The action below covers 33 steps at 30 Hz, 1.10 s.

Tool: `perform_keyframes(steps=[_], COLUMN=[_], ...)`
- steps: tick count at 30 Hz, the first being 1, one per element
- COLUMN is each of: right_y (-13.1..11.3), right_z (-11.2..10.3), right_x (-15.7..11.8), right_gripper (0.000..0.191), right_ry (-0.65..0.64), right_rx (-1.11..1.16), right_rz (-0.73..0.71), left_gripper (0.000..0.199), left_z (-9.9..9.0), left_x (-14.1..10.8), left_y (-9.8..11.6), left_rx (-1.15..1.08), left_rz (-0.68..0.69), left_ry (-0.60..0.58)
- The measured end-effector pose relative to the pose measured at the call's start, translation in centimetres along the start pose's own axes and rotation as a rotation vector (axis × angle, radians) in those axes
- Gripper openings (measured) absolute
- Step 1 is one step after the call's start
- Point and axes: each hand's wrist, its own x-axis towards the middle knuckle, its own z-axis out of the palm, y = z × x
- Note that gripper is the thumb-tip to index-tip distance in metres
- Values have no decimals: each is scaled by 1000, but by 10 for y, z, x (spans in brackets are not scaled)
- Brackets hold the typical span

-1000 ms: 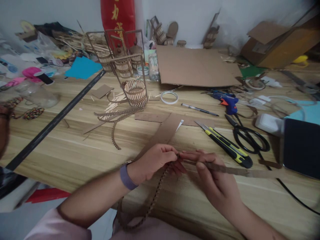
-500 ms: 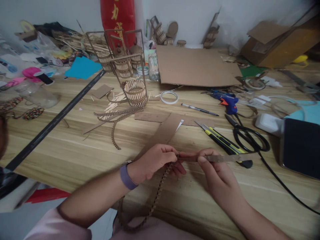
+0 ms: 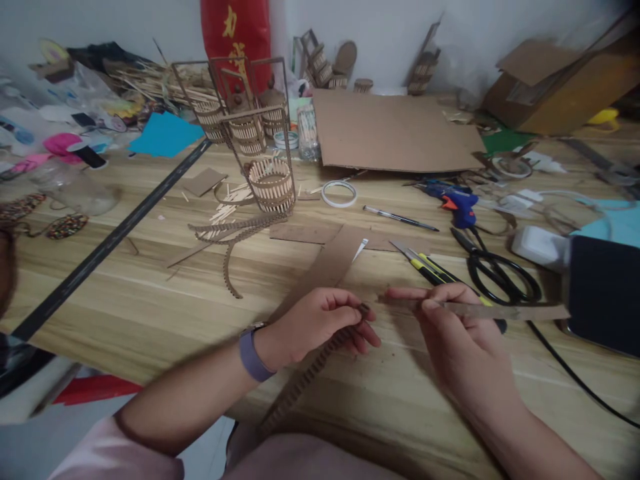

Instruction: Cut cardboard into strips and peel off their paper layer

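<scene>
Near the table's front edge, my left hand (image 3: 320, 327) pinches the end of a ridged cardboard strip (image 3: 305, 383), which hangs blurred toward my lap. To its right, my right hand (image 3: 460, 333) grips a flat, narrow cardboard strip (image 3: 520, 311) between thumb and fingers. That strip reaches rightward above the knife handles and the black cable. A gap separates the two hands. Just beyond them lie crossed flat cardboard pieces (image 3: 330, 263).
Past my right hand are yellow-black cutters (image 3: 425, 270), black scissors (image 3: 500, 277), a blue glue gun (image 3: 463, 203) and a dark device (image 3: 605, 293). A slatted basket (image 3: 271, 187), tape roll (image 3: 339, 193), pen (image 3: 400, 218) and cardboard sheet (image 3: 395, 130) sit farther back.
My right hand has moved right with the flat strip, away from my left hand. The ridged strip has swung from a hanging curve into a straighter slant.
</scene>
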Motion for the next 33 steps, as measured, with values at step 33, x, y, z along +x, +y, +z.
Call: perform_keyframes(steps=[33], right_y=[-16], right_z=[-39], right_x=[27], right_gripper=[43], right_ry=[292], right_rx=[-563], right_rz=[-158], left_gripper=[22], left_z=[8], left_x=[-25], left_y=[17], left_rx=[659], left_rz=[-29], left_ry=[-106])
